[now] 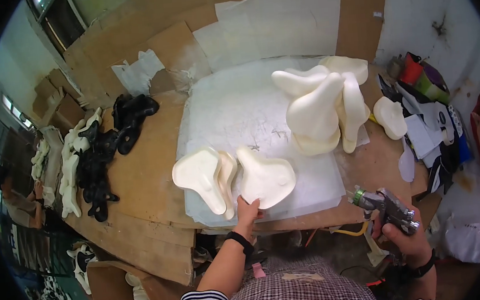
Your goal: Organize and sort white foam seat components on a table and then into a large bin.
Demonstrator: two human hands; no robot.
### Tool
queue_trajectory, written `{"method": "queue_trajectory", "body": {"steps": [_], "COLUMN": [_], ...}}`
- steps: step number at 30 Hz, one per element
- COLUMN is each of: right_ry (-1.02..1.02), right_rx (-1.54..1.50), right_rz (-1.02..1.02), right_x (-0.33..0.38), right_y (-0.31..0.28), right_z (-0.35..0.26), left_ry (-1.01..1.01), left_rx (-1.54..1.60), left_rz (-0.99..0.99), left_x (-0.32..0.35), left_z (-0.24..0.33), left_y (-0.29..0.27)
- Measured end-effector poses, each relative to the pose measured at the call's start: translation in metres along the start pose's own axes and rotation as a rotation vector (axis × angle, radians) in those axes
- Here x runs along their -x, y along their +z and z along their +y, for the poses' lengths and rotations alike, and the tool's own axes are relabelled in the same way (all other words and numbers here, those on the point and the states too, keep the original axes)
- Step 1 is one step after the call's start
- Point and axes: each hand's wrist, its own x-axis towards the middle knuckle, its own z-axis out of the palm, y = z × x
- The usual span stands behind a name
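Observation:
My left hand (249,212) is closed on the near edge of a cream foam bicycle saddle pad (266,177), which lies on the white sheet with its narrow nose pointing away from me. Just left of it, two more saddle pads (198,175) overlap, noses toward me. In my right hand (411,242) is a spray gun (389,211) with a green ring at its nozzle; it is held off the table's near right edge, tilted toward the left. Fingers of that hand are wrapped round the gun's grip.
A heap of cream saddle pads (315,109) stands at the back right, with a single pad (389,118) beside it. Black saddle shells (98,171) lie at the left. Below them is a cardboard box (112,287). Another person (18,198) is at the far left.

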Motion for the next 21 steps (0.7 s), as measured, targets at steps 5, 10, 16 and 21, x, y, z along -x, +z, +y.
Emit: {"method": "queue_trajectory", "body": {"steps": [5, 10, 16, 21], "right_ry": [0.050, 0.077, 0.056, 0.136], "right_rx": [0.107, -0.005, 0.003, 0.061], "right_rz": [-0.040, 0.075, 0.095, 0.026], "right_x": [0.006, -0.025, -0.046, -0.045], "right_y": [-0.032, -0.061, -0.094, -0.111], "right_z": [0.024, 0.039, 0.042, 0.044], "left_ry": [0.492, 0.865, 1.030, 0.783], "left_rx": [-0.659, -0.521, -0.707, -0.886], "left_rz": [0.382, 0.258, 0.253, 0.275], "left_x": [0.004, -0.042, -0.049, -0.065], "left_z": [0.060, 0.145, 0.200, 0.224], "left_y": [0.005, 0.083, 0.254, 0.265]}}
